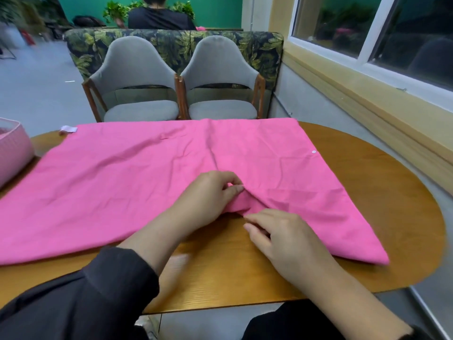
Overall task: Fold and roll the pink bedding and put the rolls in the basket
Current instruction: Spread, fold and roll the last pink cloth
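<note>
The pink bedding (137,182) lies spread flat across the wooden counter (382,197). The left hand (210,195) pinches a bunched fold at its near edge; the right hand (282,239) rests beside it, fingers relaxed. A white label (68,129) shows at the far corner, its writing seemingly too small to read. The pink basket (12,153) sits at the counter's left.

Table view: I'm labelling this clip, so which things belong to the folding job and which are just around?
Job:
pink bedding
pink basket
left hand, pinching the bedding
right hand, at its near edge

Just around:
wooden table
two grey chairs
leaf-print sofa
window
</note>
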Available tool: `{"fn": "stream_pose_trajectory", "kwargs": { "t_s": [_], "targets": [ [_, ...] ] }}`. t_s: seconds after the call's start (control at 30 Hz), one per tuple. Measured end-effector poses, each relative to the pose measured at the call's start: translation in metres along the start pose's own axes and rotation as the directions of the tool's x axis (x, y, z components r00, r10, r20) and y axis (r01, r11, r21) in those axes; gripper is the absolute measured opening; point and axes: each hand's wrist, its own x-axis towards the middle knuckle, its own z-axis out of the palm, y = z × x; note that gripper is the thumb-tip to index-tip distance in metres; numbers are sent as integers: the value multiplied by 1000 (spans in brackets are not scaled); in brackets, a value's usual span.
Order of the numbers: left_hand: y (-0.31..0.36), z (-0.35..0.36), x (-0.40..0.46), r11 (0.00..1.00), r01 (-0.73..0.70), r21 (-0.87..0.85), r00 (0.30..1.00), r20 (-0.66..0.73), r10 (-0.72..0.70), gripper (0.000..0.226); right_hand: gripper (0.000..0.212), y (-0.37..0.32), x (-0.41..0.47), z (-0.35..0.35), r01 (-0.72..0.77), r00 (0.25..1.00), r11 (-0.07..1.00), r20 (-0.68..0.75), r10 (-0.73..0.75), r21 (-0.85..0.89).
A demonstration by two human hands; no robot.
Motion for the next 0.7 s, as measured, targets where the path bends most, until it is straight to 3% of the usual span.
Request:
{"fn": "stream_pose_trajectory", "kwargs": {
  "t_s": [0.07,0.17,0.27,0.33,0.47,0.7],
  "targets": [
    [0,-2,8,991,-42,130,998,-42,47,12,24,4,5,11,-54,999,994,-7,54,-98],
    [-2,2,2,875,-183,448,915,-247,318,10,20,13,13,20,-156,985,969,-98,139,-192],
    [-6,20,-32,798,-300,523,853,-227,470,18,18,21,24,19,-257,965,949,-109,240,-184],
    [-21,26,-45,787,-273,554,883,-181,434,23,23,26,32,20,-307,952,924,-60,301,-228],
    [-49,15,-47,801,-128,585,967,-107,232,34,22,31,43,24,-386,916,874,-14,400,-296],
    [-58,17,-48,893,-85,443,975,-149,167,27,18,25,54,21,-463,860,818,52,508,-342]
  ]
}}
